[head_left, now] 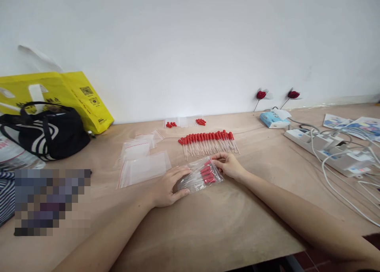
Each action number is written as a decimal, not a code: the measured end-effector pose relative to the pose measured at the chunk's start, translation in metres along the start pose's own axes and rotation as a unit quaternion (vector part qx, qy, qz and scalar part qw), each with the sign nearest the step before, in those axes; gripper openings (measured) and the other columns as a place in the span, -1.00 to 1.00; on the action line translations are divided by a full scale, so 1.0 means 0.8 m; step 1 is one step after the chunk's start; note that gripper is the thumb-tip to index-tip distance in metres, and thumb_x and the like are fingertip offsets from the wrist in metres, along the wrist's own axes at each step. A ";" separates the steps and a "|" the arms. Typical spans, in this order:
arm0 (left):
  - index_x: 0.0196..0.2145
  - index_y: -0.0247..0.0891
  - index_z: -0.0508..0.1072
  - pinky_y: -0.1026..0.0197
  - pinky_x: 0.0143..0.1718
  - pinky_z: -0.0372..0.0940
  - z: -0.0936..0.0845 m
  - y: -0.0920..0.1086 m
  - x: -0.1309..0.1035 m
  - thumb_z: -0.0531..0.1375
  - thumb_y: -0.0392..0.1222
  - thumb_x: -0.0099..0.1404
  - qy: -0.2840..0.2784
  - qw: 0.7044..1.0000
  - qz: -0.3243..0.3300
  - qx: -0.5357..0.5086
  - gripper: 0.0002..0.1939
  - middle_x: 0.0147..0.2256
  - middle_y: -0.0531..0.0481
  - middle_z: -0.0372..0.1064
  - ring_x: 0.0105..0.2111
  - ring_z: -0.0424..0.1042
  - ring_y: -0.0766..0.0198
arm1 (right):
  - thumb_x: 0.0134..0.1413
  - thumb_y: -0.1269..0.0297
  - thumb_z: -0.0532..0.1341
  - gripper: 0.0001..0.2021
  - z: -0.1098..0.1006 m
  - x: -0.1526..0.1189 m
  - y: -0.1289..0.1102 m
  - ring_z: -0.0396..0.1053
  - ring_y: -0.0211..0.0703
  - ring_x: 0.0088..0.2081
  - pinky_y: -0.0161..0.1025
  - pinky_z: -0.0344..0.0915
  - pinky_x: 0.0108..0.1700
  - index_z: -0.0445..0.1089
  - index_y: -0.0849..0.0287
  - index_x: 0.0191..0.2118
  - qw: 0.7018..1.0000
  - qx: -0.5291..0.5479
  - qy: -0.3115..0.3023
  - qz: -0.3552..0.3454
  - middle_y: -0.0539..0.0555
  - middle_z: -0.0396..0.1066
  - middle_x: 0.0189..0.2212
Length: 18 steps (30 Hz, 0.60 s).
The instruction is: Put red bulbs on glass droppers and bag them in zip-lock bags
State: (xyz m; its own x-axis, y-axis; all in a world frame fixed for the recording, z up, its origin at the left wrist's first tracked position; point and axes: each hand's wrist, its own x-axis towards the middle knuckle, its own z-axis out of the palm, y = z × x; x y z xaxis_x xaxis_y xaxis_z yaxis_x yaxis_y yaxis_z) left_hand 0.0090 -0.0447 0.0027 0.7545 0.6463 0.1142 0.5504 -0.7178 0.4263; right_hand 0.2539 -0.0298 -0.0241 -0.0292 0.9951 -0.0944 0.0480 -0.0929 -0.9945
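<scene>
A clear zip bag [196,178] lies on the table with several droppers in it, their red rubber bulbs [208,174] toward the right end. At the bag's left end rests my left hand [170,186], open, with thumb and fingers apart and the fingertips touching the plastic. My right hand [228,165] is closed in a pinch on the bag's upper right corner. Just beyond the bag is a row of droppers [208,139] laid side by side, red bulbs facing the wall. Flat zip bags [145,168] are spread left of the row.
Near the wall, loose red bulbs [201,122] lie on more plastic bags. A tissue pack [273,119] and a power strip [332,151] with white cables are on the right. On the left stand a yellow bag [89,102] and a black bag [50,131].
</scene>
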 end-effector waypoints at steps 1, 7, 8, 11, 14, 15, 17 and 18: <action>0.07 -0.21 0.12 -0.05 0.12 -0.02 0.000 0.000 0.000 0.09 -0.07 0.19 0.002 1.000 0.000 -0.001 -0.50 0.09 -0.13 0.13 0.09 0.10 0.11 | -0.36 0.15 0.32 -0.71 0.001 0.002 0.002 0.24 -0.38 -0.65 -0.38 0.20 -0.59 0.35 0.23 -0.47 1.000 0.010 -0.014 -0.006 -0.05 0.37 -0.62; 0.06 -0.23 0.15 -0.04 0.10 0.01 -0.001 0.002 0.001 0.10 -0.08 0.18 0.010 1.000 0.002 -0.012 -0.51 0.07 -0.14 0.16 0.07 0.12 0.09 | -0.36 0.11 0.30 -0.73 0.005 0.017 0.013 0.36 -0.21 -0.51 -0.23 0.30 -0.40 0.40 0.23 -0.54 0.998 -0.004 -0.029 -0.047 0.03 0.42 -0.59; 0.05 -0.22 0.15 -0.04 0.10 0.02 -0.001 0.002 0.001 0.10 -0.08 0.18 0.012 1.000 0.001 -0.012 -0.51 0.07 -0.13 0.16 0.07 0.12 0.09 | -0.37 0.13 0.31 -0.75 0.006 0.020 0.015 0.36 -0.21 -0.52 -0.24 0.30 -0.41 0.39 0.22 -0.55 0.998 -0.026 -0.012 -0.048 0.03 0.42 -0.58; 0.06 -0.20 0.15 -0.03 0.09 0.02 -0.001 0.002 0.001 0.10 -0.07 0.18 0.015 1.000 0.003 -0.012 -0.51 0.07 -0.11 0.16 0.08 0.11 0.09 | -0.41 0.20 0.33 -0.77 0.004 0.028 0.021 0.33 -0.24 -0.55 -0.30 0.26 -0.48 0.33 0.21 -0.58 0.994 -0.087 0.042 -0.051 0.02 0.40 -0.59; 0.06 -0.19 0.14 -0.04 0.10 0.00 0.000 0.000 0.001 0.10 -0.07 0.18 0.013 1.000 0.006 -0.009 -0.51 0.07 -0.11 0.15 0.08 0.11 0.09 | -0.35 0.23 0.31 -0.75 0.000 0.032 0.021 0.29 -0.30 -0.58 -0.36 0.22 -0.53 0.31 0.20 -0.45 0.992 -0.096 0.059 -0.051 -0.04 0.36 -0.61; 0.07 -0.19 0.14 -0.05 0.11 -0.01 0.000 0.000 0.001 0.09 -0.07 0.18 0.012 1.000 0.007 -0.006 -0.50 0.07 -0.11 0.15 0.08 0.11 0.09 | -0.30 0.23 0.29 -0.75 -0.002 0.032 0.019 0.27 -0.32 -0.59 -0.37 0.20 -0.54 0.31 0.20 -0.41 0.994 -0.087 0.049 -0.046 -0.05 0.35 -0.62; 0.07 -0.21 0.14 -0.05 0.11 -0.01 0.000 -0.001 0.001 0.09 -0.07 0.19 0.008 1.000 0.007 -0.003 -0.50 0.08 -0.12 0.14 0.08 0.11 0.10 | -0.19 0.18 0.23 -0.79 -0.004 0.029 0.014 0.25 -0.33 -0.61 -0.37 0.18 -0.55 0.32 0.20 -0.42 0.997 -0.073 0.007 -0.037 -0.05 0.33 -0.63; 0.07 -0.22 0.14 -0.04 0.10 0.00 0.000 0.000 0.001 0.09 -0.07 0.18 0.008 1.000 0.008 -0.003 -0.50 0.08 -0.13 0.14 0.08 0.11 0.10 | -0.15 0.14 0.20 -0.79 -0.005 0.027 0.011 0.25 -0.32 -0.61 -0.36 0.19 -0.55 0.33 0.21 -0.46 0.997 -0.070 -0.022 -0.035 -0.04 0.34 -0.64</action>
State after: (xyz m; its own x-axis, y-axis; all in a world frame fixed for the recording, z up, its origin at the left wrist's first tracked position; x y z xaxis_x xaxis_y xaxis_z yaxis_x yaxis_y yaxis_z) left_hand 0.0091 -0.0441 0.0029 0.7572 0.6393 0.1343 0.5369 -0.7261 0.4294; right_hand 0.2577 -0.0093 -0.0346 -0.0808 0.9963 -0.0289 0.1836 -0.0136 -0.9829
